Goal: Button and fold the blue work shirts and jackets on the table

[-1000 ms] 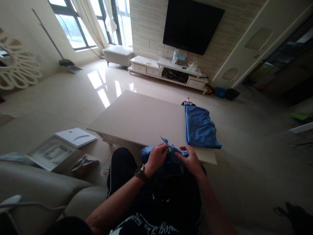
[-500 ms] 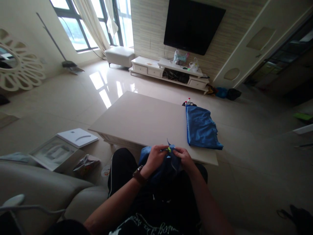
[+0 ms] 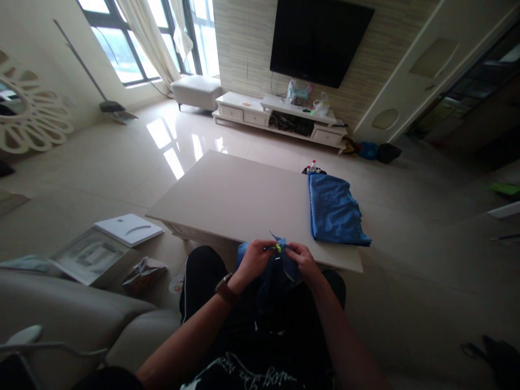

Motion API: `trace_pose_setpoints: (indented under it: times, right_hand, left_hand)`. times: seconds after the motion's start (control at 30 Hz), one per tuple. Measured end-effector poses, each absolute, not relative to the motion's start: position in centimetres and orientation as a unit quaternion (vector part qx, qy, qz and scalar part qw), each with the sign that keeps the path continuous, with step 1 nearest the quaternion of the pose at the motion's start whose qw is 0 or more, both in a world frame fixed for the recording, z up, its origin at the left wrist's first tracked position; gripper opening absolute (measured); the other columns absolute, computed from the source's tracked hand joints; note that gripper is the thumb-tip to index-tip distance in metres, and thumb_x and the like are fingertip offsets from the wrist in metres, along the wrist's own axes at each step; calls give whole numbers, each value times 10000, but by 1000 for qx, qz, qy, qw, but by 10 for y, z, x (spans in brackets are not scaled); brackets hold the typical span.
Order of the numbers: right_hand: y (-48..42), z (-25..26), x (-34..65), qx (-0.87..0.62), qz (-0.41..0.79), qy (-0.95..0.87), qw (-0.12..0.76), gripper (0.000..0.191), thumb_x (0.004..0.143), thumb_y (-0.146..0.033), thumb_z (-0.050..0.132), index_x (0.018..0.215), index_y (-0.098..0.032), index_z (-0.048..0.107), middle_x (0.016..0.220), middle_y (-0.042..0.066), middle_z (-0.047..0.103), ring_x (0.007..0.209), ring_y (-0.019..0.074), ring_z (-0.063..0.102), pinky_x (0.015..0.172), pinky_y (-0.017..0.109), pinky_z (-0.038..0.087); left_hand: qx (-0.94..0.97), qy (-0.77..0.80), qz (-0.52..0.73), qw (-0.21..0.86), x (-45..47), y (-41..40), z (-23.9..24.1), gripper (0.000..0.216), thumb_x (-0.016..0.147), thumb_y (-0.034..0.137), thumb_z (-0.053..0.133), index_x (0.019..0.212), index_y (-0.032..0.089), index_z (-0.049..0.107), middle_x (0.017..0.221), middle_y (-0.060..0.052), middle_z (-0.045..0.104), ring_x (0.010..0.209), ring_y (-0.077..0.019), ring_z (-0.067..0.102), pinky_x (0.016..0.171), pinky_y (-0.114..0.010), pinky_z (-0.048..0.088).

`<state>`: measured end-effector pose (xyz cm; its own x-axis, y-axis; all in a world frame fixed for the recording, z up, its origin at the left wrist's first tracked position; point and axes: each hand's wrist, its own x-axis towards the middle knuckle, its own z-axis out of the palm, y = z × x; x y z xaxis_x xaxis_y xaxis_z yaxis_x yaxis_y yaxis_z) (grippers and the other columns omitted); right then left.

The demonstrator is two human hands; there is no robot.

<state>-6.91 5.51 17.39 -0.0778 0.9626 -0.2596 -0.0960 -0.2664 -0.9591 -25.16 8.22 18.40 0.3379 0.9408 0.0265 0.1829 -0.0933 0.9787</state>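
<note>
A tiled living room, with twelve o'clock straight ahead of the seated person: a television (image 3: 320,40) hangs between twelve and one, above a low white cabinet (image 3: 280,119), and a pale worktop (image 3: 235,195) stands at twelve, just past the knees. A flat white box (image 3: 129,228) lies at ten o'clock, near a grey sofa (image 3: 73,303).

A bunched blue cloth (image 3: 289,266) is over the lap, at the worktop's near edge, with a thin tip sticking up. The left hand (image 3: 257,257) has its fingers closed around a small yellow-green item (image 3: 278,248), too small to make out, against the cloth. The right hand (image 3: 303,260) pinches the cloth just beside it, fingers nearly together.

At one o'clock a larger folded blue cloth (image 3: 335,208) lies flat on the worktop, apart from both hands. As I judge it, work on the bunched cloth is under way, not finished: it is crumpled and gripped from both sides. How much remains, and whether the folded one is done, I cannot tell.
</note>
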Motion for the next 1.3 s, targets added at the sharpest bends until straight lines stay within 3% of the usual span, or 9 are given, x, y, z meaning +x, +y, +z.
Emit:
trace_pose_setpoints:
  times: [0.17, 0.27, 0.43, 0.6, 0.77, 0.87, 1.1, 1.23, 1.3]
  right_hand:
    - [59, 171, -76, -580, 454, -501, 454, 385, 777, -579, 785, 788, -204, 702, 746, 24, 687, 716, 185, 601, 688, 297, 464]
    - [57, 172, -82, -569, 464, -520, 437, 349, 786, -552, 781, 796, -213, 697, 757, 23, 691, 719, 189, 608, 693, 302, 471]
    - [57, 180, -80, -555, 471, -547, 413, 298, 851, -505, 698, 822, -208, 693, 745, 13, 667, 694, 173, 590, 660, 285, 447]
    - [53, 183, -78, -566, 436, -555, 426, 278, 918, -483, 631, 871, -213, 673, 782, 11, 657, 726, 174, 590, 685, 280, 455]
    - [48, 189, -75, -542, 491, -528, 432, 313, 880, -525, 688, 885, -213, 688, 788, 10, 663, 723, 174, 590, 668, 277, 455]
    - [50, 193, -74, -547, 498, -511, 438, 317, 837, -524, 719, 863, -209, 698, 791, 22, 686, 725, 184, 606, 678, 289, 463]
    - [67, 194, -69, -602, 384, -560, 421, 241, 825, -440, 695, 765, -208, 667, 708, 15, 648, 675, 178, 574, 647, 294, 433]
    - [70, 198, -37, -608, 389, -475, 504, 298, 820, -515, 686, 817, -221, 640, 722, 6, 646, 651, 166, 563, 630, 286, 450]
    - [68, 200, -14, -629, 370, -489, 478, 297, 788, -509, 728, 845, -222, 671, 743, 12, 675, 680, 181, 592, 645, 291, 459]
  left_hand:
    - [634, 496, 374, 460, -248, 79, 182, 299, 790, 107, 576, 924, 178, 834, 881, -53, 812, 809, -197, 705, 799, -284, 521]
    - [638, 481, 365, 477, -249, 79, 174, 265, 800, 119, 565, 867, 168, 817, 836, -43, 797, 788, -189, 686, 743, -264, 503]
    - [651, 426, 339, 529, -253, 80, 161, 278, 895, 299, 587, 752, 120, 746, 677, -13, 682, 653, -136, 555, 621, -226, 417]
    - [647, 408, 338, 549, -255, 73, 165, 255, 887, 388, 665, 955, 151, 733, 789, -14, 706, 700, -133, 571, 666, -226, 443]
    - [616, 464, 382, 509, -255, 69, 175, 244, 898, 371, 592, 782, 178, 686, 719, -5, 659, 700, -141, 548, 666, -236, 437]
    - [606, 458, 398, 514, -252, 68, 177, 243, 897, 370, 597, 827, 178, 729, 736, -4, 682, 700, -146, 559, 665, -238, 443]
    - [672, 417, 396, 467, -251, 64, 184, 221, 920, 299, 589, 877, 193, 779, 809, -15, 748, 752, -155, 621, 751, -250, 470]
    - [658, 437, 413, 454, -278, 79, 185, 233, 931, 377, 601, 864, 186, 716, 771, -2, 689, 724, -141, 585, 711, -238, 461]
    - [627, 482, 435, 431, -299, 94, 178, 274, 938, 432, 575, 849, 186, 655, 751, 3, 638, 703, -138, 551, 678, -236, 458]
